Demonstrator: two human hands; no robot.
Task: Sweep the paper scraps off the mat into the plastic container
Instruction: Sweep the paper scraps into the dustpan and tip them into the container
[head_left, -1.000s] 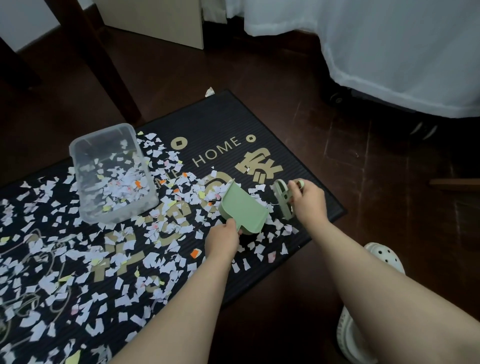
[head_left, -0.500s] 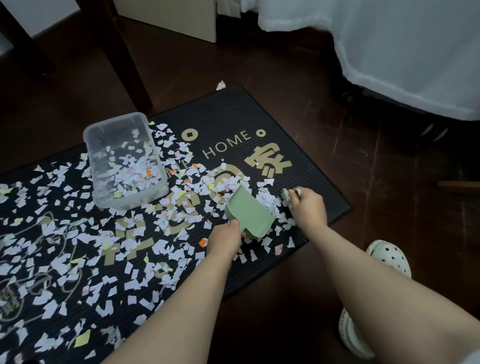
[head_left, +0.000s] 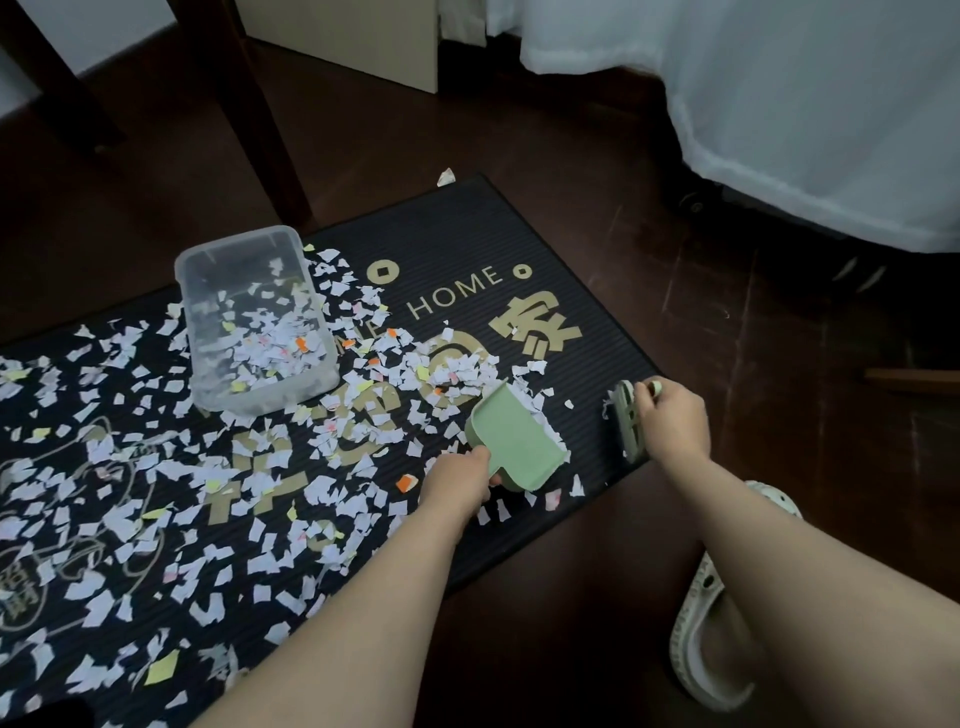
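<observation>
Head view: paper scraps litter the mat's left and middle, crowding the plastic container standing on it, part-filled. Near the mat's right corner the left hand grips a green dustpan by its handle, scraps against its lip. The right hand holds a brush at the mat's edge. A white clog lies off the mat.

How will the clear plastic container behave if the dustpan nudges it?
Probably light: the plastic container has thin clear walls and holds only a shallow layer of paper scraps, so it likely slides rather than resists. Tipping seems unlikely; it is low and wide. The ribbed mat may add some grip.
</observation>
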